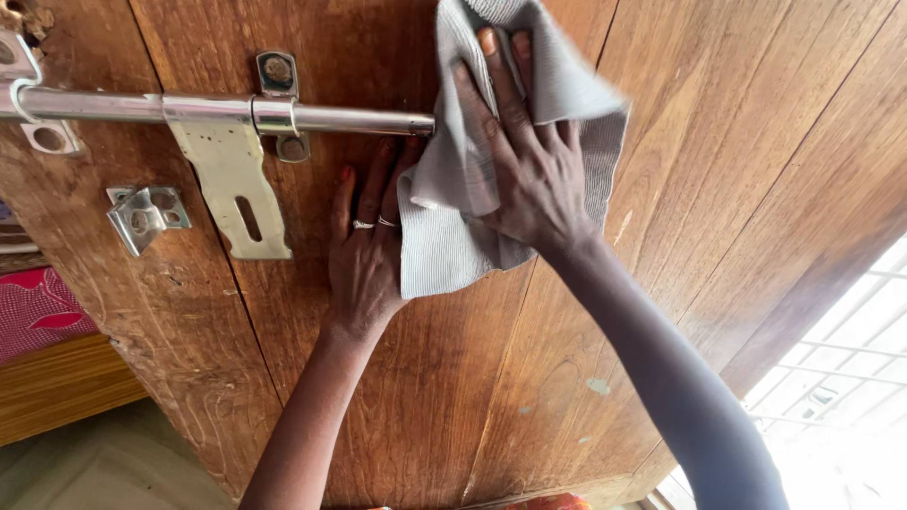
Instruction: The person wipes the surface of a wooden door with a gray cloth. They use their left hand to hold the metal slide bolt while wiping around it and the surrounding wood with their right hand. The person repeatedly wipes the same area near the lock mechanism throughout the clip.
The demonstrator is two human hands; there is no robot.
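Currently right hand (529,179), fingers spread flat, presses grey ribbed cloth (453,236) on brown wooden door (718,189), at 3 o'clock of steel sliding bolt (217,111). Left hand (364,255) open, bracing. Best: even pressure, strokes along grain.

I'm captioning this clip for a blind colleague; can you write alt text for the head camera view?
A right hand presses a grey cloth flat against a brown wooden door, while the left hand, wearing rings, rests on the wood beside it. To the left, a long metal sliding bolt with a hanging hasp plate crosses the door.
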